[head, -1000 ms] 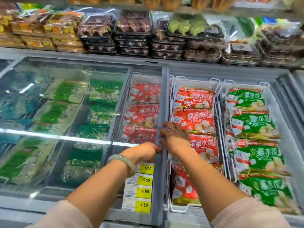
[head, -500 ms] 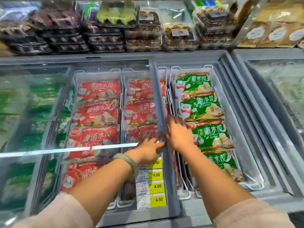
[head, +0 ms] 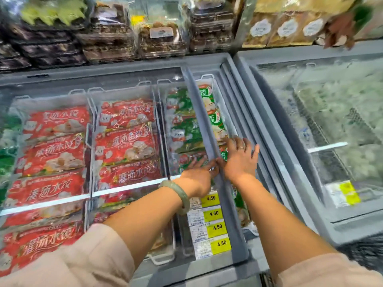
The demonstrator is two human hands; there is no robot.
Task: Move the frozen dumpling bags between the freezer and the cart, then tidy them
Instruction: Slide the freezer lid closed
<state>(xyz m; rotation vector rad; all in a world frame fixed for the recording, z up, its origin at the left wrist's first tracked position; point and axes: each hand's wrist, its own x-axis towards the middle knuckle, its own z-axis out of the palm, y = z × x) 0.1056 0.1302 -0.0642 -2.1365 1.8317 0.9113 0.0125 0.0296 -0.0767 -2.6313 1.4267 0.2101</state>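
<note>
Both hands flat on lid frame: left hand and right hand spread, gripping nothing. Push evenly; mind fingers at freezer rail.

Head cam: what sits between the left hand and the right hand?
In the head view, the grey frame edge of the sliding freezer lid runs between the left hand and the right hand, both hands pressed against it.

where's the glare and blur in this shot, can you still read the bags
Head view: a white light streak reflects across the glass lid; the glass hazes the green bags under it; the shelf packs and frame edges are motion-blurred; the red bags and yellow price tags stay readable; both hands on the lid frame are fairly sharp.
</note>
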